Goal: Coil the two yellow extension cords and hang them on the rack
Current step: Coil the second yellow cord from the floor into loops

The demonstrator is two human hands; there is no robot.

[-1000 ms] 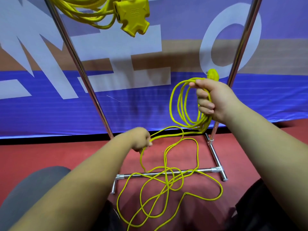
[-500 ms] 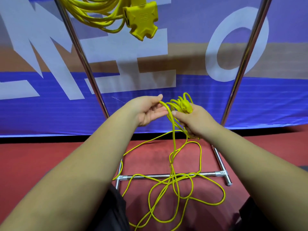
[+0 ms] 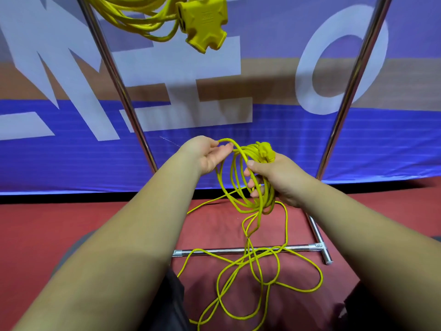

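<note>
Cords: two, both yellow.
Hung cord [image 3: 133, 15]: one, bundled in loops at 12 o'clock against the top edge of view, between the two poles; whatever carries it out of sight.
Socket block [image 3: 202, 22]: one, yellow, dangling at the 3 o'clock end of that bundle.
Loose cord [image 3: 241, 187]: one, partly coiled. Several loops gathered at centre view, hanging from the right hand; the rest trailing down toward 6 o'clock in slack, crossing curves on the floor and over the base bar.
Plug [image 3: 265, 150]: one, yellow, sitting on top of the coil at 12 o'clock of the right hand, touching it.
Right hand [image 3: 274, 177]: fingers and thumb curled round the gathered loops, gripping them.
Left hand [image 3: 205, 154]: near the right hand, at its 9 o'clock; palm turned up, a single strand of the loose cord pinched between thumb and fingertips and arching over to the coil.
Rack: one, shiny metal.
Poles: two, left pole [image 3: 119, 91] at 10 o'clock, right pole [image 3: 353, 80] at 2 o'clock, leaning apart toward the top of view.
Base bar [image 3: 214, 251]: one, lying level at 6 o'clock, joined to a short foot at its 3 o'clock end.
Banner [image 3: 286, 151]: one, blue with large white letters, behind the rack.
Floor [image 3: 47, 223]: red.
</note>
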